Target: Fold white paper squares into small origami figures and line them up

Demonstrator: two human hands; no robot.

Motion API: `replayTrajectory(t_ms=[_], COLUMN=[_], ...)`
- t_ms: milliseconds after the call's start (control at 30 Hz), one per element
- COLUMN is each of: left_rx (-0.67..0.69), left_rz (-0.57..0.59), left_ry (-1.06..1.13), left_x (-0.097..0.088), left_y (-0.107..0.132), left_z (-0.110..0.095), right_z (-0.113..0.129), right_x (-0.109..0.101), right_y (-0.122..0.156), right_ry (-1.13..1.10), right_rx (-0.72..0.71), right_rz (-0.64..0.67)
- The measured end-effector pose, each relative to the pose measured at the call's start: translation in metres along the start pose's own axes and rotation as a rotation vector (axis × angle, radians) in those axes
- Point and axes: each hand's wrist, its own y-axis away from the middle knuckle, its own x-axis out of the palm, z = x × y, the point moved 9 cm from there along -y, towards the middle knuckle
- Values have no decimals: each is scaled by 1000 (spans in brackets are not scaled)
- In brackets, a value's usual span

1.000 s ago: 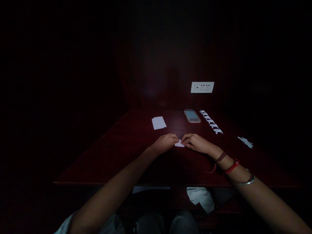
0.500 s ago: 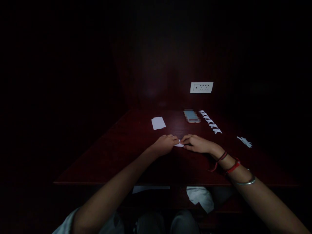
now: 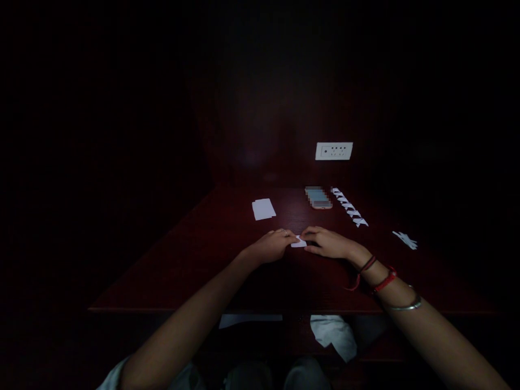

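Observation:
A small piece of white paper (image 3: 299,244) lies on the dark red table between my hands. My left hand (image 3: 273,245) grips its left side, fingers bent together, with a ring showing on one finger. At the right edge, my right hand (image 3: 330,242) has its thumb and fingertips closed on the same paper. The fingertips hide part of the paper, so its folds are hard to make out. Bracelets circle my right wrist. Beyond my left hand lies a stack of white paper pieces (image 3: 264,209).
A phone (image 3: 319,197), its screen blurred, lies toward the back of the table (image 3: 195,254). To its right runs a row of folded white papers (image 3: 349,207). Thin white strips (image 3: 405,240) lie farther right. A socket panel (image 3: 333,151) is on the wall. Crumpled pale material (image 3: 333,333) sits below the table edge.
My left fingers have shifted slightly off the paper, so more of it shows. Both hands stay at the same spot. The whole view has tilted up a little.

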Motion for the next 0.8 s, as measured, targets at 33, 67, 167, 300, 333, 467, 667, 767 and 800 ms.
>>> replayTrajectory(t_ms=[33,67,167,300,333,467,667,767,800], left_rx=[-4,-10,-33,-33,-36,-63,-66,-67,-67], left_rz=[1,3,11,6,10,44,77,80,77], left_ry=[2,2,-6,-34,-45,-74,-83,-83,-80], left_x=[0,0,-1,-3,-3,-1,0,0,0], left_y=[0,-1,-2,-2,-2,2,4,4,4], left_z=[0,1,1,-1,-1,3,7,8,8], right_z=[0,-1,-3,-9,-11,-12,-4,-7,-10], right_x=[0,0,1,2,1,-4,-1,2,3], right_y=[0,-1,-2,-1,0,3,-2,-4,-5], right_ry=[10,15,11,-6,-12,-49,-67,-83,-87], right_rx=[8,17,35,48,54,46,-6,15,27], right_rz=[2,5,29,31,24,-22,29,39,36])
